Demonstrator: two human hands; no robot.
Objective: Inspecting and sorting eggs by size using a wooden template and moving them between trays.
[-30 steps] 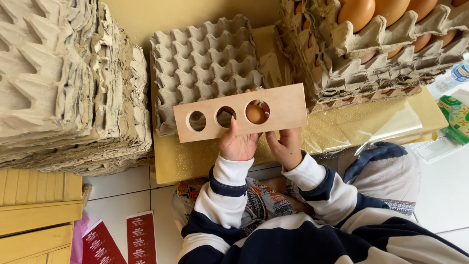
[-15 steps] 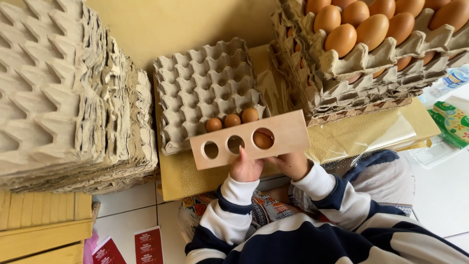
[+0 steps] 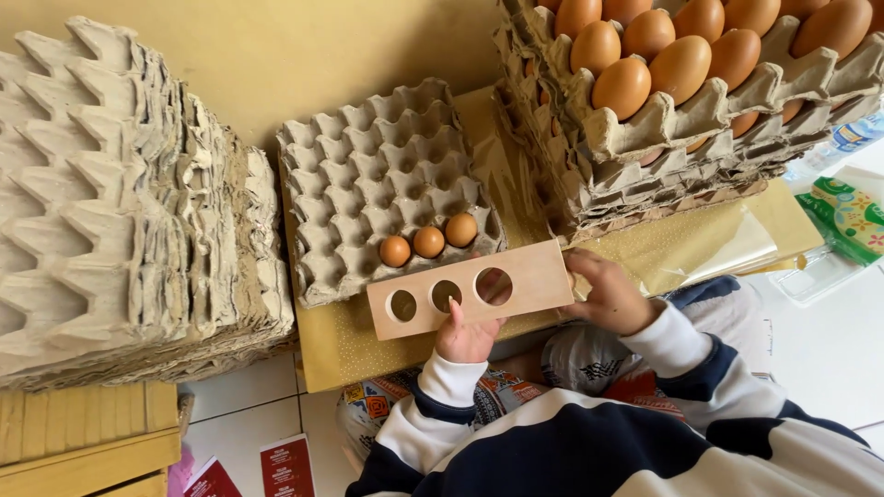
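Observation:
Both hands hold a flat wooden board point(image 3: 527, 281) with three round holes of rising size. My left hand point(image 3: 468, 333) grips its near edge from below, a finger up against the board. My right hand point(image 3: 608, 293) holds the board's right end. Just beyond the board lies a grey cardboard egg tray point(image 3: 387, 175) with three brown eggs point(image 3: 428, 242) in a row near its front edge. The board hovers over the tray's near edge, above a gold sheet point(image 3: 350, 345).
A stack of trays full of brown eggs point(image 3: 681, 64) stands at the right back. A tall pile of empty egg trays point(image 3: 120, 212) fills the left. Wooden slats point(image 3: 83, 442) and red leaflets point(image 3: 285, 465) lie on the tiled floor. A green packet point(image 3: 852, 216) sits far right.
The view tilted, and the board has come down toward me and away from the tray. Three eggs that it covered now show in the tray. My right hand slid to the board's right end.

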